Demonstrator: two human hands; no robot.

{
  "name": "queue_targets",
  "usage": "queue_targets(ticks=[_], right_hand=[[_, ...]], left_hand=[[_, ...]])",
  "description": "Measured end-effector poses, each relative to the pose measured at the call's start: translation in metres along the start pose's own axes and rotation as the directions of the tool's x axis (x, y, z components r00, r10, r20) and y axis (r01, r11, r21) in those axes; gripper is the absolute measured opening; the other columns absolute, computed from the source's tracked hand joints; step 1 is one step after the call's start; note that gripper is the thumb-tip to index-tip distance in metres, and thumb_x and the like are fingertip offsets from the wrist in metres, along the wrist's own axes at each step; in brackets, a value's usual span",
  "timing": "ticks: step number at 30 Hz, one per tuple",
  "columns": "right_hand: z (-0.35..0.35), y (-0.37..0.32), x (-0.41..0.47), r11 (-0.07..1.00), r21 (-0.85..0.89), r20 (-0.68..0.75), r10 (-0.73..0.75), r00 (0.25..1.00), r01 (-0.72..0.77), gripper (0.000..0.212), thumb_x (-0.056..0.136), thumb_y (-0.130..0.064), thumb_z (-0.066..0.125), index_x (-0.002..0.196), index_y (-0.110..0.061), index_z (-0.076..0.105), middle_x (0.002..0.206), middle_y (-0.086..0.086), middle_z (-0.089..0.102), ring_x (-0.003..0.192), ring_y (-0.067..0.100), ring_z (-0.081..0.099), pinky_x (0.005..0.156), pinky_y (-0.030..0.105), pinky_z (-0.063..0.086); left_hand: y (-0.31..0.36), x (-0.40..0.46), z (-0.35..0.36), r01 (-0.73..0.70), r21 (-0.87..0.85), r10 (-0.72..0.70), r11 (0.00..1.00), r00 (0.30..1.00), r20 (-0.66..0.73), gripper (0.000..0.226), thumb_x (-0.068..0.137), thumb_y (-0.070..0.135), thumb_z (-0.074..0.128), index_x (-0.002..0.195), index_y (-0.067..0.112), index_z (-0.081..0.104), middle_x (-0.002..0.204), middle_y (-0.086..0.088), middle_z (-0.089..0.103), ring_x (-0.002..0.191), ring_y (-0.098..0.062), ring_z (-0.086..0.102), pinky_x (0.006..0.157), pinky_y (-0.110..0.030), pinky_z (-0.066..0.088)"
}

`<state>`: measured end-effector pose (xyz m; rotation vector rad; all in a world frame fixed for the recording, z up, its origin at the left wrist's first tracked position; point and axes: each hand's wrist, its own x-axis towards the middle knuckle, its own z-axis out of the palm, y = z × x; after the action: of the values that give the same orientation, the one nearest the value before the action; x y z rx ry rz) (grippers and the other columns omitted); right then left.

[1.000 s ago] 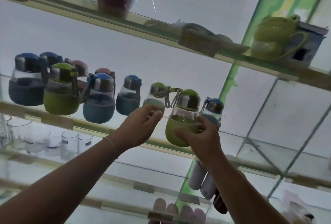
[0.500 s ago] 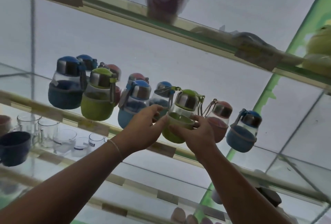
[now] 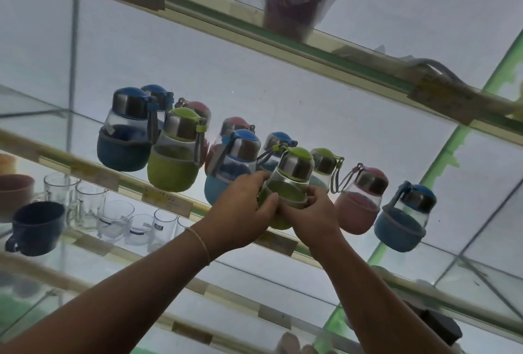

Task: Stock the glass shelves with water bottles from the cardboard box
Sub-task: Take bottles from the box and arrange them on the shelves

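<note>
Seen from below, both hands meet at the centre of the frame around a green bottle (image 3: pixel 287 183) on the middle glass shelf (image 3: pixel 93 172). The left hand (image 3: pixel 243 212) wraps its sleeve from the left, the right hand (image 3: pixel 314 215) from the lower right. A pink bottle (image 3: pixel 359 203) and a blue bottle (image 3: pixel 402 220) stand to its right, more bottles to its left. At lower left, clear glasses (image 3: pixel 113 217) and a dark mug (image 3: pixel 36 227) sit on the shelf below.
</note>
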<state>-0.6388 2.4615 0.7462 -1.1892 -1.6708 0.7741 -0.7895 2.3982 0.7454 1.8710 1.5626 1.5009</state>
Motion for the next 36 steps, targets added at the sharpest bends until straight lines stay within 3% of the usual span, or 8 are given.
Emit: queue_targets(ticks=[4, 8, 14, 20, 24, 27, 32, 36], right_hand=[[0.0, -0.001, 0.0, 1.0, -0.016, 0.005, 0.001, 1.0, -0.001, 0.075, 0.057, -0.039, 0.093, 0.119, -0.023, 0.054, 0.106, -0.005, 0.069, 0.094, 0.012, 0.068, 0.081, 0.03, 0.06], [-0.004, -0.004, 0.0, 0.999, -0.051, 0.039, 0.014, 0.999, -0.012, 0.071, 0.061, -0.036, 0.091, 0.119, -0.024, 0.05, 0.106, -0.005, 0.067, 0.095, 0.011, 0.067, 0.078, 0.024, 0.057], [-0.019, -0.001, -0.003, 0.998, -0.036, 0.102, 0.045, 0.994, -0.041, 0.07, 0.059, -0.038, 0.09, 0.118, -0.026, 0.054, 0.106, -0.003, 0.07, 0.095, 0.012, 0.069, 0.082, 0.03, 0.059], [-0.053, -0.003, -0.019, 0.996, -0.09, 0.027, 0.007, 1.0, -0.004, 0.058, 0.07, -0.043, 0.086, 0.114, -0.028, 0.051, 0.095, -0.016, 0.058, 0.091, 0.003, 0.059, 0.072, 0.019, 0.049], [-0.085, 0.004, -0.029, 0.989, -0.149, -0.066, 0.002, 0.998, -0.012, 0.058, 0.082, -0.047, 0.075, 0.128, -0.018, 0.053, 0.112, -0.005, 0.062, 0.103, 0.014, 0.061, 0.084, 0.024, 0.052], [-0.118, 0.01, -0.039, 0.988, -0.148, -0.161, 0.012, 0.987, -0.036, 0.034, 0.088, -0.04, 0.069, 0.114, -0.023, 0.055, 0.1, -0.008, 0.063, 0.091, 0.008, 0.062, 0.067, 0.014, 0.045], [-0.174, 0.029, -0.065, 0.98, -0.149, -0.289, 0.081, 0.954, -0.129, 0.039, 0.09, -0.045, 0.062, 0.119, -0.019, 0.06, 0.092, -0.009, 0.065, 0.088, 0.013, 0.063, 0.083, 0.035, 0.053], [-0.225, 0.047, -0.093, 0.974, -0.138, -0.356, 0.117, 0.927, -0.177, 0.036, 0.09, -0.043, 0.062, 0.119, -0.021, 0.06, 0.093, -0.01, 0.065, 0.088, 0.012, 0.064, 0.085, 0.035, 0.053]], left_hand=[[-0.003, -0.003, 0.005, -0.005, 0.092, 0.008, 0.996, 0.999, -0.034, 0.04, 0.099, 0.036, 0.048, 0.137, 0.023, 0.043, 0.122, 0.002, 0.052, 0.099, -0.009, 0.051, 0.078, -0.015, 0.045], [-0.003, -0.004, 0.01, -0.016, 0.136, 0.024, 0.991, 0.998, -0.062, 0.038, 0.098, 0.036, 0.048, 0.134, 0.023, 0.044, 0.12, 0.001, 0.053, 0.096, -0.01, 0.051, 0.074, -0.014, 0.042], [0.01, -0.005, 0.016, -0.036, 0.167, 0.05, 0.985, 0.995, -0.082, 0.042, 0.097, 0.034, 0.051, 0.136, 0.021, 0.045, 0.119, 0.0, 0.053, 0.095, -0.011, 0.052, 0.078, -0.019, 0.046], [0.035, -0.007, 0.033, -0.092, 0.159, 0.107, 0.983, 0.991, -0.086, 0.037, 0.096, 0.032, 0.051, 0.13, 0.018, 0.049, 0.117, -0.002, 0.055, 0.096, -0.014, 0.054, 0.085, -0.026, 0.051], [0.053, -0.01, 0.054, -0.118, 0.179, 0.133, 0.977, 0.988, -0.075, 0.039, 0.096, 0.035, 0.051, 0.13, 0.017, 0.05, 0.117, -0.004, 0.057, 0.097, -0.017, 0.055, 0.089, -0.033, 0.052], [0.068, -0.015, 0.075, -0.156, 0.181, 0.168, 0.971, 0.984, -0.053, 0.034, 0.096, 0.035, 0.052, 0.125, 0.017, 0.052, 0.11, -0.001, 0.055, 0.09, -0.014, 0.052, 0.082, -0.027, 0.047], [0.099, -0.027, 0.118, -0.172, 0.114, 0.171, 0.978, 0.985, 0.021, 0.038, 0.095, 0.033, 0.053, 0.129, 0.014, 0.053, 0.113, -0.005, 0.057, 0.085, -0.013, 0.056, 0.072, -0.02, 0.043], [0.128, -0.04, 0.163, -0.191, 0.064, 0.187, 0.979, 0.98, 0.061, 0.034, 0.094, 0.031, 0.056, 0.124, 0.015, 0.056, 0.106, -0.001, 0.058, 0.082, -0.016, 0.058, 0.068, -0.021, 0.043]])
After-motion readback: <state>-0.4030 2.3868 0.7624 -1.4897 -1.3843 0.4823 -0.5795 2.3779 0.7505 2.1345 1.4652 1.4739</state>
